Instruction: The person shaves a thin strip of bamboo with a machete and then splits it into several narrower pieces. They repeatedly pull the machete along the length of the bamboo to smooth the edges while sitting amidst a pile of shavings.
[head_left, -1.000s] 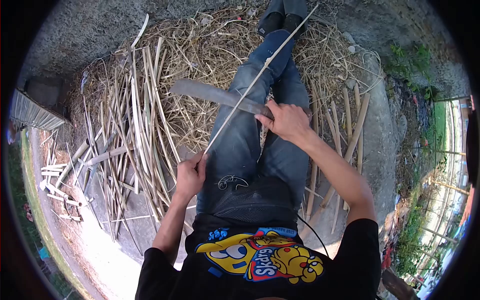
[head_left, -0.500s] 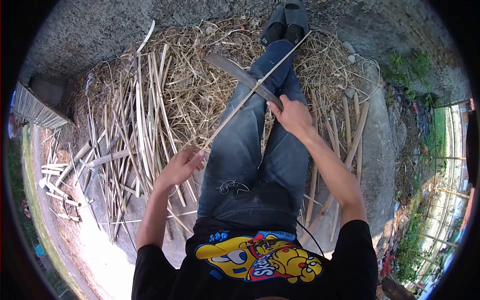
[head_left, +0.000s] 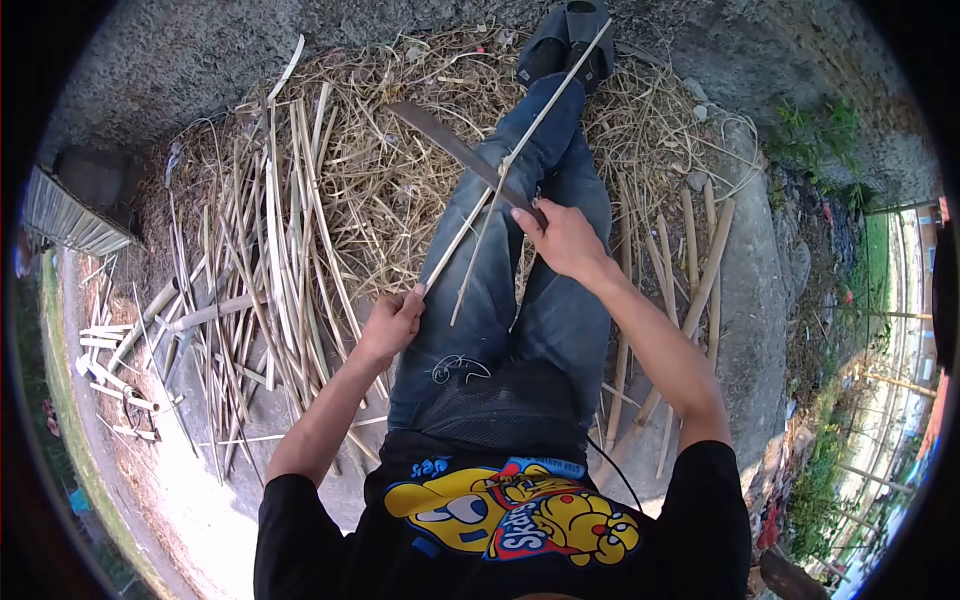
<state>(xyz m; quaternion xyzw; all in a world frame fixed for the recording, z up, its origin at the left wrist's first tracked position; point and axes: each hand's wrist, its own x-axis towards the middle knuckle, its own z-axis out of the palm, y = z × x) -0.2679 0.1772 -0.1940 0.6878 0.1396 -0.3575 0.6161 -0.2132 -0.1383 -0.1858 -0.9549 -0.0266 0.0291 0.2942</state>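
Left hand fisted on bamboo strip, right hand clenched on knife.
Likely light, springy, splintery; best held low, 7 o'clock of blade.

- Around you the ground is bare grey concrete.
- Dry shavings lie heaped ahead of you.
- Split strips lie to your left, poles to your right.

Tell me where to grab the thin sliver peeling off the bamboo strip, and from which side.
Probably its free lower end, over the thigh: the sliver hangs loose there, while its top meets the bamboo strip at the blade. Come from the left hand side, away from the edge and the right hand.
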